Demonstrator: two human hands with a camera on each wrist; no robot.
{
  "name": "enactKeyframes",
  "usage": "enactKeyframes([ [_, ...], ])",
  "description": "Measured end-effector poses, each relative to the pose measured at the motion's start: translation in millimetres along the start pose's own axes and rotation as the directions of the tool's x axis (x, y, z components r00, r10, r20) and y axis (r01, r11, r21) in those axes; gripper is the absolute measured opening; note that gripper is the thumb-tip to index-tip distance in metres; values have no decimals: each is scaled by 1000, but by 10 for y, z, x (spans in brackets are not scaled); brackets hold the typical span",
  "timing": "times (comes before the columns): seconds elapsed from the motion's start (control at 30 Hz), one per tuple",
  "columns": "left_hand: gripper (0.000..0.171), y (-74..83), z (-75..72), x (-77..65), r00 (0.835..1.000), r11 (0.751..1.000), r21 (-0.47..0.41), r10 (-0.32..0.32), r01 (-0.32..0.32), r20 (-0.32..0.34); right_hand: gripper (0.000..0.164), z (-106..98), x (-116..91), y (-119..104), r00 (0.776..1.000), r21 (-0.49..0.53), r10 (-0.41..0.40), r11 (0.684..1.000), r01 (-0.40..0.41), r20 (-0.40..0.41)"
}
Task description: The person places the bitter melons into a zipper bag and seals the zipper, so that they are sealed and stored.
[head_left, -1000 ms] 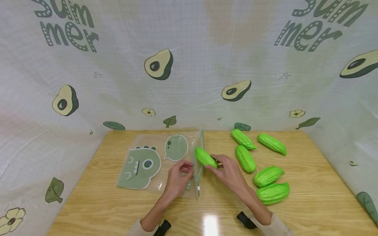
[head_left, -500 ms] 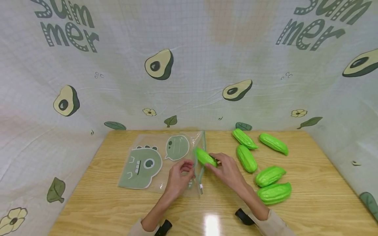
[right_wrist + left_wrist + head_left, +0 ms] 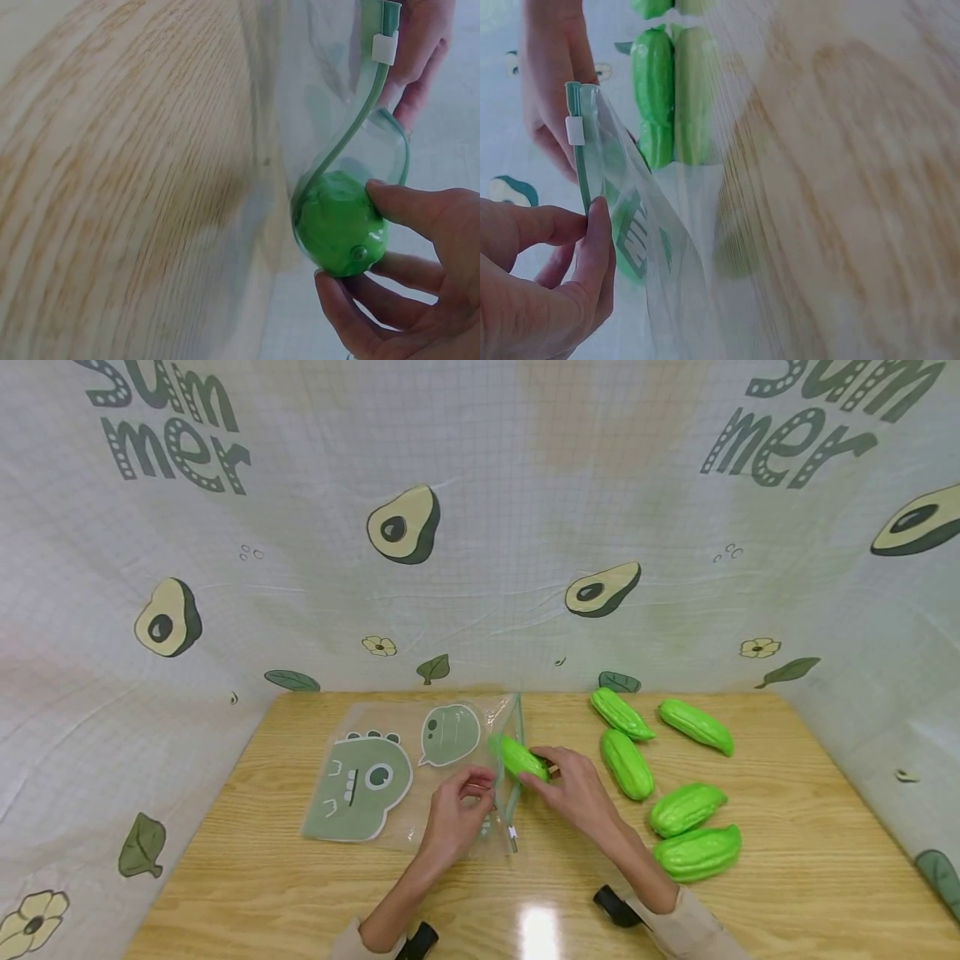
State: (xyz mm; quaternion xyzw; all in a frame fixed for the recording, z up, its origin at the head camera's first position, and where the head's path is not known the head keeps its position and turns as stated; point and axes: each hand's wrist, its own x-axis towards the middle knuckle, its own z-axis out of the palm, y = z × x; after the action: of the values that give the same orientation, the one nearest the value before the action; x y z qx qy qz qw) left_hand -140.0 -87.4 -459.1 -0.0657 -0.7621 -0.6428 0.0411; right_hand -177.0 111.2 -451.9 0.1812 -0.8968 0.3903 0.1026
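A clear zip bag (image 3: 363, 789) with a green dinosaur print lies on the table, its green-edged mouth toward the right. My left hand (image 3: 459, 810) pinches one edge of that mouth between thumb and forefinger. The white slider (image 3: 575, 130) sits near the edge's end. In my right hand (image 3: 573, 789) is a bright green, ridged bitter melon (image 3: 521, 758), gripped at its near end by thumb and fingers. Its far end is inside the mouth, behind the clear film. From the right wrist view, the bag's rim curves around the bitter melon (image 3: 341, 225).
Several more bitter melons lie on the wooden table (image 3: 780, 827) to the right: one pair (image 3: 693, 831) close beside my right forearm, others farther back, including one (image 3: 626, 764) just beyond my right hand. A printed cloth (image 3: 480, 527) hangs behind the table.
My right hand has pushed the bitter melon slightly left, deeper into the bag's mouth. The left hand keeps its pinch on the edge, almost unmoved.
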Motion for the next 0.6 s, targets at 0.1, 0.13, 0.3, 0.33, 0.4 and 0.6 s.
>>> enactKeyframes([
  [0.1,18,-6,-2,6,1000,1000,10,-2,2,-2,37,10,20,-11,1000,11,17,1000,-17,11],
  [0.13,17,-9,-3,7,1000,1000,13,0,0,-3,37,14,27,-16,1000,13,21,1000,-22,13],
  [0.3,16,-12,-10,2,1000,1000,17,11,-11,0,34,35,52,-29,999,33,41,999,-42,21],
  [0.33,15,-10,-10,0,1000,1000,16,11,-11,1,33,38,55,-30,999,36,45,998,-46,21],
  [0.4,15,-6,-9,0,1000,1000,16,10,-11,4,33,44,60,-31,998,45,57,997,-58,22],
  [0.6,15,-4,-8,-7,1000,1000,22,20,-20,17,32,62,76,-23,997,69,69,995,-71,20],
])
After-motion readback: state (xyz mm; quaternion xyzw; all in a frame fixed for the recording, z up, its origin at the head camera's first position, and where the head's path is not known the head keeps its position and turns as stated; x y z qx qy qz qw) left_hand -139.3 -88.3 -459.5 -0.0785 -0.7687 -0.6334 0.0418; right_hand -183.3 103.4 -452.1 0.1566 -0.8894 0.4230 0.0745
